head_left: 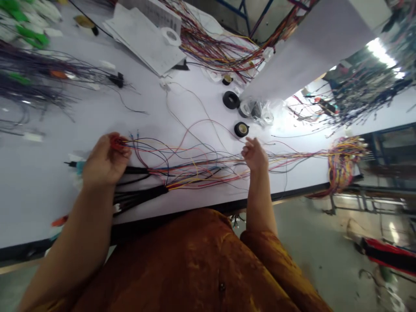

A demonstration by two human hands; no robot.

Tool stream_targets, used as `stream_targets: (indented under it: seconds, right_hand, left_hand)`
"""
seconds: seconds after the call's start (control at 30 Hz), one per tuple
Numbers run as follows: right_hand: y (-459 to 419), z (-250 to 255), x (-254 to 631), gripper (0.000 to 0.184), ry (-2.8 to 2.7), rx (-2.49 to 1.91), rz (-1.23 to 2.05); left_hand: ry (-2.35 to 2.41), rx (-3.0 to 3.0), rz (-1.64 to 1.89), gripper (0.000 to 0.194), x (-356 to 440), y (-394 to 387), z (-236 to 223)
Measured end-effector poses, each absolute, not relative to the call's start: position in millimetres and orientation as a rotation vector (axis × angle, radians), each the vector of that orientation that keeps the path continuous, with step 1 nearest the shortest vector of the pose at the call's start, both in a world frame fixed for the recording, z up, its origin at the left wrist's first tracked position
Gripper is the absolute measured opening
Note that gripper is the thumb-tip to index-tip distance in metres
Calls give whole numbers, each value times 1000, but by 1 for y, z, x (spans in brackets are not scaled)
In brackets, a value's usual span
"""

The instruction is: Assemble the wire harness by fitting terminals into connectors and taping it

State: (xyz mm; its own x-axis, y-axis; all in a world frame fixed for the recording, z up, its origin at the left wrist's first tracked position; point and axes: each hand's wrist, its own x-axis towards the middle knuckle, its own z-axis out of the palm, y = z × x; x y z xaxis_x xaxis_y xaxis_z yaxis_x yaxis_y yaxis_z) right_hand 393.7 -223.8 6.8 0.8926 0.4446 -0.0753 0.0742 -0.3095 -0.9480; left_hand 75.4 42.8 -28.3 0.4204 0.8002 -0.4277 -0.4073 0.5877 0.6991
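Note:
My left hand [108, 158] is closed around a red connector [117, 142] at the left, with several thin coloured wires running out of it to the right. Below it, black-sleeved branches [143, 197] of a wire harness [201, 171] lie along the table edge. My right hand [255, 155] hovers over the loose harness wires, fingers curled together. A thin reddish wire [209, 120] arcs from the bundle to these fingertips and appears pinched there. Just above the right hand lies a black tape roll [241, 129].
Another black tape roll [231, 100] and a plastic bag [260, 112] lie farther back, beside a white slanted panel [312, 47]. Papers [146, 41] and a wire pile [221, 45] occupy the back. Purple wires [35, 82] spread at left; a coiled bundle [342, 164] hangs over the right edge.

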Motion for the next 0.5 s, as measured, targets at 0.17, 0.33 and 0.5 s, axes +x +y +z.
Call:
stream_targets:
  seconds: [0.17, 0.33, 0.5]
  right_hand:
    - [-205, 47, 333, 29, -677, -1638, 475]
    - [-161, 76, 289, 23, -1040, -1658, 953]
    - [-82, 84, 250, 24, -1466, -1656, 1180]
  left_hand:
    - [775, 460, 842, 43, 72, 40, -31]
    - [689, 502, 818, 21, 68, 43, -38]
    - [664, 598, 819, 12, 68, 41, -38]
